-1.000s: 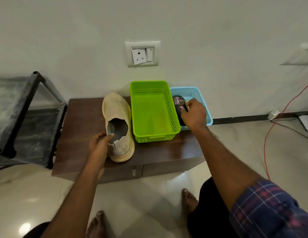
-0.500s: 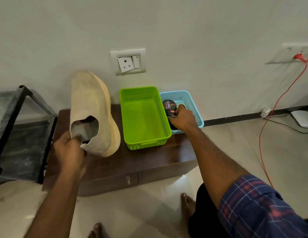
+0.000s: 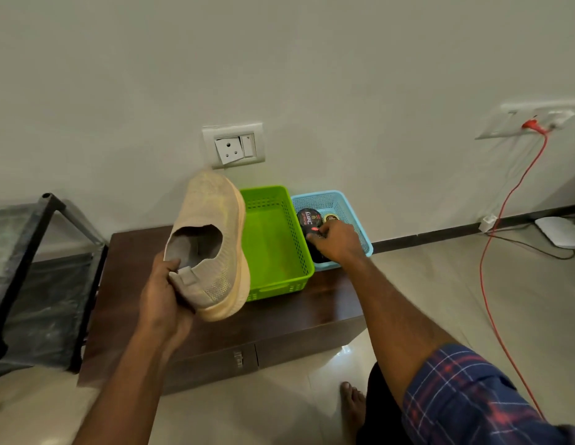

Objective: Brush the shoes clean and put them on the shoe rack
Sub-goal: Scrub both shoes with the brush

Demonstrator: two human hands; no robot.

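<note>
My left hand [image 3: 164, 297] grips a beige knit slip-on shoe [image 3: 212, 226] by its heel and holds it tilted in the air above the low brown table [image 3: 125, 284]. My right hand [image 3: 337, 242] reaches into the blue basket [image 3: 344, 200], fingers curled on a black brush-like object [image 3: 318, 259] that the hand mostly hides. A round black polish tin [image 3: 308, 217] lies just beyond the fingers. The black metal shoe rack [image 3: 19, 252] stands at the left.
A green basket [image 3: 273, 245] sits on the table between the shoe and the blue basket. A wall socket [image 3: 233, 145] is above the table. A red cable [image 3: 504, 203] runs down the wall to the floor at right, near a white device [image 3: 559, 231]. My bare foot [image 3: 352, 399] is below.
My left hand lifted the shoe off the table and has brought it toward the middle. My right hand stays in the blue basket, fingers curling tighter on the dark object.
</note>
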